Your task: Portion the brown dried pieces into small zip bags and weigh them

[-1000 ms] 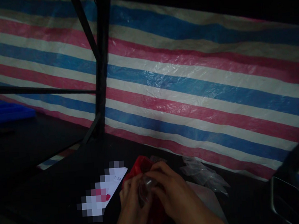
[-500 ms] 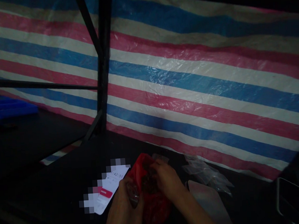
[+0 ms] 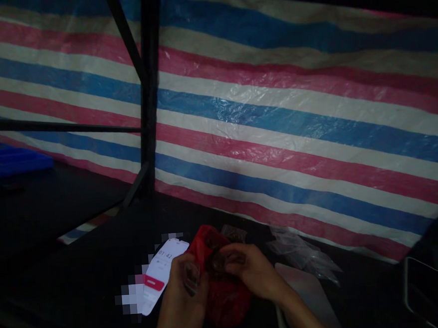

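working lower centre of frame, we pinch a clear bag (image 3: 191,280) in our left hand (image 3: 180,306), best kept steady; our right hand (image 3: 253,270) meets the red bag (image 3: 229,305), grip too dim to tell.

The red bag (image 3: 229,303) and lit phone (image 3: 163,268) crowd the left hand (image 3: 183,299); room opens right of clear bags (image 3: 304,255).

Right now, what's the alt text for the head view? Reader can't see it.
A person's right hand is at the mouth of an open red bag while the left hand holds a small clear bag. A lit phone lies left, loose clear bags right, a striped sheet behind; dim light.
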A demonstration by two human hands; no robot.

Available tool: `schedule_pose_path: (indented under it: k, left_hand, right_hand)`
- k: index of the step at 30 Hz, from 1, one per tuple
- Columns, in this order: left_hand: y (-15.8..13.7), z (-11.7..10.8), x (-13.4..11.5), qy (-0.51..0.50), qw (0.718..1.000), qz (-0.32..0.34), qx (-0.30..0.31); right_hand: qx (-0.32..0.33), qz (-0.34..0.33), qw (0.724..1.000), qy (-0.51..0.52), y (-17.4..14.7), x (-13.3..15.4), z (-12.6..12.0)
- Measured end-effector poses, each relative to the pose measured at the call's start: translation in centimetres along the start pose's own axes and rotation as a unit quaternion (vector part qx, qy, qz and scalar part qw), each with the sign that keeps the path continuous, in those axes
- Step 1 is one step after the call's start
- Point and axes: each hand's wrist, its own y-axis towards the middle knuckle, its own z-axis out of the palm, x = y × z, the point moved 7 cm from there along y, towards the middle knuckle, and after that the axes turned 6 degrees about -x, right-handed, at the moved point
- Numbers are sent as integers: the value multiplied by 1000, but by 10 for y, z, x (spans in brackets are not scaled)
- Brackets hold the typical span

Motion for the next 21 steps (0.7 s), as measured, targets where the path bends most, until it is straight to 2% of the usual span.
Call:
schedule_pose_path:
  k: [5, 8, 11, 14, 18, 21]
  left_hand:
    - [-3, 8, -6, 18, 999, 17, 28]
    - [-5, 13, -3, 7, 999, 10, 51]
    - [-7, 16, 1, 6, 998, 7, 67]
    - [-8, 16, 2, -11, 998, 8, 68]
    - [-6, 12, -4, 24, 998, 34, 50]
    - [-2, 4, -3, 69, 995, 54, 39]
  right_hand:
    - [-14, -40, 998, 51, -19, 40, -8]
    - [-31, -99, 993, -48, -32, 71, -2]
    - [-1, -161, 973, -167, -44, 93, 13]
    - [13, -185, 955, -231, -49, 98, 19]
    - [-22, -211, 950, -228, -42, 95, 9]
    - [-38, -171, 947, -271, -27, 76, -2]
